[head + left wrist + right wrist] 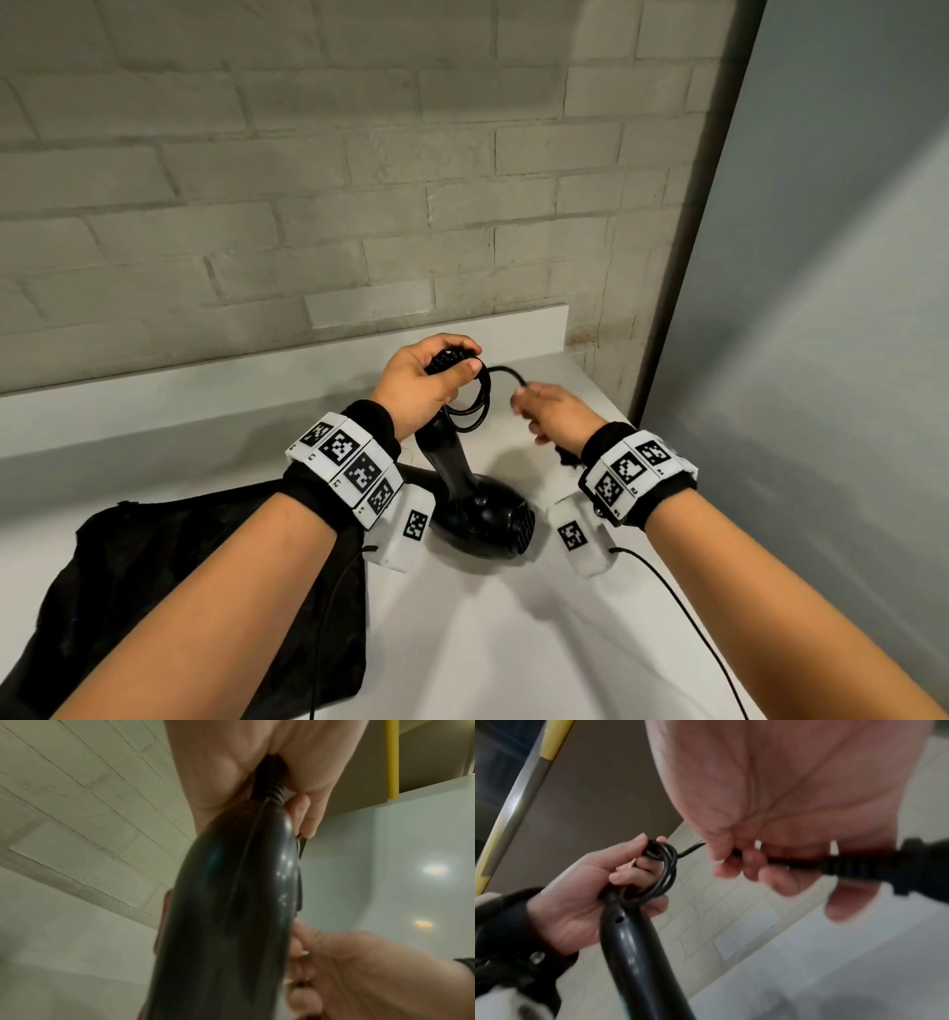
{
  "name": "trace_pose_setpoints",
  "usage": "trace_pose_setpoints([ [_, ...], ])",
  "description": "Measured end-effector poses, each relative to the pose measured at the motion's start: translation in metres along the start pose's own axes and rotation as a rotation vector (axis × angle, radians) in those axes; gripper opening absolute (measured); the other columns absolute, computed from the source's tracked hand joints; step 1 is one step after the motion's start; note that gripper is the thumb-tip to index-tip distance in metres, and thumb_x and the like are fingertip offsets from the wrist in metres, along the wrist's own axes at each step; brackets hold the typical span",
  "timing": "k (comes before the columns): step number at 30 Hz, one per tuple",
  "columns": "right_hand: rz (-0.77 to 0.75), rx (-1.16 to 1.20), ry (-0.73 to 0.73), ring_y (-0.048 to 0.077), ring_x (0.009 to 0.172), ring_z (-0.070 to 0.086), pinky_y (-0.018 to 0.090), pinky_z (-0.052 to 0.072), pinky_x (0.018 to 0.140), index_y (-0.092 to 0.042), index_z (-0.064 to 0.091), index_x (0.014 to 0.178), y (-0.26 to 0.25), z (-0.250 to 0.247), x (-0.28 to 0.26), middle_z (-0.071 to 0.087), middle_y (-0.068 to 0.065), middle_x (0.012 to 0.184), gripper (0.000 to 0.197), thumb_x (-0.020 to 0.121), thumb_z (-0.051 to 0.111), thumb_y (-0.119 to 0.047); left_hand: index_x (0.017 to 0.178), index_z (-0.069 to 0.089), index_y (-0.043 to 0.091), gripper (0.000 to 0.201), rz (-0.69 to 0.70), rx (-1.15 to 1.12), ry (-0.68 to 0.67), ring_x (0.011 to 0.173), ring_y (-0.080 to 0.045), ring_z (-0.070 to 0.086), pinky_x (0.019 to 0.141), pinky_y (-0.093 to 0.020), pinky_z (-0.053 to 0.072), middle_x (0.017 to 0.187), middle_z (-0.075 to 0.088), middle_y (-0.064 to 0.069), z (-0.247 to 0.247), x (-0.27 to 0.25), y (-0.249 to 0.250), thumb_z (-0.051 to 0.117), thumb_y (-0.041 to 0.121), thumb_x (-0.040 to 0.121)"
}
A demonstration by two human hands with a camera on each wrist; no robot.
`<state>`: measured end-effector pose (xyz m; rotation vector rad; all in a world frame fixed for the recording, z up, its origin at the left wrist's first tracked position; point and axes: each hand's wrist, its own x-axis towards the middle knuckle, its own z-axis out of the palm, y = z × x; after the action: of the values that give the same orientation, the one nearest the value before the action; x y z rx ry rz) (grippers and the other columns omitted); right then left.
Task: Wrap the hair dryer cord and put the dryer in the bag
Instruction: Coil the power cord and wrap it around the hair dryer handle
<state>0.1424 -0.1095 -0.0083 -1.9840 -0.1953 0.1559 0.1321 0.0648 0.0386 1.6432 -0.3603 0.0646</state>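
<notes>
Still wrapping: your left hand (421,383) grips the coils (475,406) at the dryer (477,509) handle, right hand (552,413) pinches the cord end. Next, finish looping, then bag (169,575).

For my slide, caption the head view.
Left hand holds cord coils at the dryer handle; right hand feeds the cord end; bag lies alongside.

Black dryer (482,514), cord (475,406), seemingly black bag (205,575); white counter (488,642).
</notes>
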Motion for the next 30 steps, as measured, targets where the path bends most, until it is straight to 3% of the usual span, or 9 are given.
trace_pose_setpoints([
  [4, -0.148, 0.074, 0.152, -0.005, 0.038, 0.038, 0.007, 0.030, 0.042, -0.019, 0.043, 0.062, -0.030, -0.023, -0.002, 0.034, -0.005, 0.060, 0.038, 0.098, 0.032, -0.016, 0.079, 0.061, 0.023, 0.020, -0.009, 0.078, -0.023, 0.036, -0.002, 0.039, 0.044, -0.012, 0.037, 0.067, 0.052, -0.001, 0.000, 0.000, 0.001, 0.060, 0.004, 0.084],
  [6, -0.236, 0.093, 0.170, -0.007, 0.037, 0.039, 0.007, 0.032, 0.041, -0.019, 0.046, 0.063, -0.047, -0.029, -0.004, 0.041, -0.013, 0.053, 0.038, 0.098, 0.032, -0.013, 0.079, 0.060, 0.025, 0.019, -0.002, 0.122, -0.028, 0.035, -0.003, 0.039, 0.043, -0.013, 0.037, 0.067, 0.053, 0.000, 0.001, 0.001, 0.002, 0.061, 0.006, 0.084],
  [11, -0.439, 0.012, 0.075, -0.011, 0.058, 0.049, 0.008, 0.036, 0.064, -0.024, 0.052, 0.064, -0.070, -0.016, -0.016, 0.056, -0.020, 0.059, 0.037, 0.096, 0.038, -0.009, 0.090, 0.060, 0.029, 0.015, 0.002, 0.183, 0.011, 0.038, -0.001, 0.046, 0.047, -0.016, 0.039, 0.062, 0.056, -0.001, 0.005, 0.002, 0.002, 0.061, 0.014, 0.085],
  [14, -0.494, -0.073, -0.014, 0.007, 0.078, 0.053, 0.014, 0.038, 0.076, -0.025, 0.053, 0.068, -0.070, -0.009, -0.023, 0.059, -0.005, 0.074, 0.030, 0.093, 0.040, -0.014, 0.099, 0.063, 0.020, 0.014, -0.042, 0.169, -0.015, 0.035, -0.001, 0.045, 0.042, -0.011, 0.038, 0.061, 0.055, -0.002, 0.003, 0.000, 0.006, 0.058, 0.015, 0.087],
  [15, -0.497, -0.099, -0.042, 0.010, 0.080, 0.053, 0.013, 0.038, 0.076, -0.024, 0.053, 0.069, -0.069, -0.009, -0.025, 0.059, -0.002, 0.075, 0.029, 0.093, 0.040, -0.015, 0.094, 0.064, 0.018, 0.010, -0.051, 0.158, -0.027, 0.034, -0.002, 0.043, 0.041, -0.011, 0.037, 0.061, 0.055, -0.003, 0.001, 0.000, 0.007, 0.057, 0.013, 0.087],
  [18, -0.484, -0.202, -0.098, -0.001, 0.072, 0.050, 0.009, 0.037, 0.072, -0.017, 0.057, 0.075, -0.067, -0.009, -0.030, 0.057, -0.011, 0.072, 0.023, 0.093, 0.044, -0.014, 0.082, 0.062, 0.017, 0.016, -0.068, 0.125, -0.015, 0.033, -0.002, 0.042, 0.039, -0.011, 0.035, 0.061, 0.052, -0.005, -0.001, -0.001, 0.007, 0.054, 0.004, 0.087],
  [21, -0.388, -0.324, -0.172, -0.005, 0.068, 0.051, 0.009, 0.037, 0.072, -0.018, 0.063, 0.083, -0.060, -0.014, -0.031, 0.056, -0.010, 0.072, 0.019, 0.092, 0.048, -0.011, 0.078, 0.062, 0.017, 0.016, -0.093, 0.060, 0.031, 0.033, -0.002, 0.038, 0.038, -0.011, 0.033, 0.059, 0.046, -0.002, 0.000, 0.001, 0.004, 0.056, 0.007, 0.087],
  [26, -0.209, -0.596, -0.161, -0.004, 0.071, 0.058, 0.022, 0.043, 0.082, -0.025, 0.069, 0.090, -0.034, -0.019, -0.022, 0.066, -0.006, 0.082, 0.016, 0.087, 0.055, -0.017, 0.075, 0.063, 0.016, 0.012, -0.165, -0.055, 0.079, 0.037, -0.002, 0.034, 0.039, -0.009, 0.030, 0.052, 0.047, 0.009, 0.001, 0.002, 0.003, 0.060, 0.010, 0.086],
  [30, -0.123, -0.557, -0.079, 0.018, 0.080, 0.054, 0.004, 0.036, 0.064, -0.006, 0.068, 0.093, -0.010, -0.015, -0.020, 0.056, 0.004, 0.088, 0.017, 0.088, 0.052, -0.005, 0.077, 0.062, 0.014, 0.010, -0.198, -0.046, 0.045, 0.036, -0.001, 0.032, 0.040, -0.009, 0.029, 0.062, 0.042, 0.003, -0.001, 0.000, 0.006, 0.059, 0.011, 0.086],
])
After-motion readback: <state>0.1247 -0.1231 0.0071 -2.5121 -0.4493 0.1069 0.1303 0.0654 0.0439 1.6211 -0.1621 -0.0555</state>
